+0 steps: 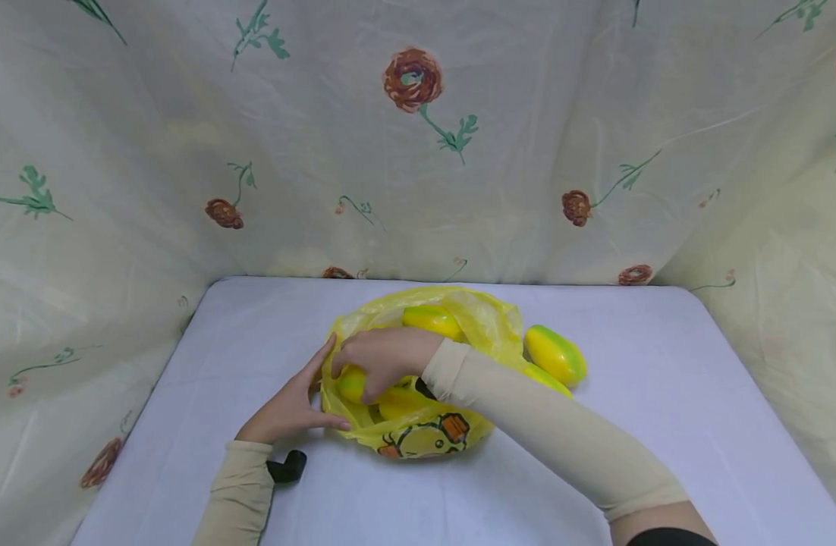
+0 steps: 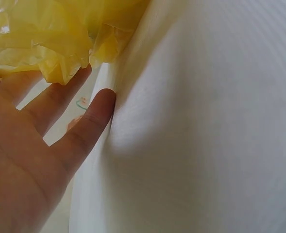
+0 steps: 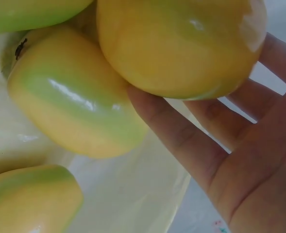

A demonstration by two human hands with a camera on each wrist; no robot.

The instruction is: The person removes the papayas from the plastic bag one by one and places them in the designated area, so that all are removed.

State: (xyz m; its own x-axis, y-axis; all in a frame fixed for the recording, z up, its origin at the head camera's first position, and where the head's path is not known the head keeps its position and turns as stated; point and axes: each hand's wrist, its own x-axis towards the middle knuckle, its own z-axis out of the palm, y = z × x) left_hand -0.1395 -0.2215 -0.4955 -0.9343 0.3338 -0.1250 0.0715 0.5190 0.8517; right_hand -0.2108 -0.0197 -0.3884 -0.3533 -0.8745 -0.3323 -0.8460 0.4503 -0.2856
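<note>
A yellow plastic bag (image 1: 510,326) with a printed cartoon face lies wide-mouthed on the table, holding several yellow-green mangoes. My right hand (image 1: 384,356) reaches into its left part and grips a mango (image 1: 352,385). In the right wrist view the fingers (image 3: 176,131) curve round that mango (image 3: 181,48), with a second mango (image 3: 79,97) right against it. Spread along the bag's left side, my left hand (image 1: 291,402) touches the plastic with extended fingers. The left wrist view shows this palm (image 2: 16,160) beside the crumpled yellow bag (image 2: 60,34).
Outside the bag to the right lies another mango (image 1: 554,355), with a yellow one (image 1: 548,379) partly behind my right sleeve. A white cloth covers the table (image 1: 664,425). Flowered curtains (image 1: 500,152) hang behind it and at both sides.
</note>
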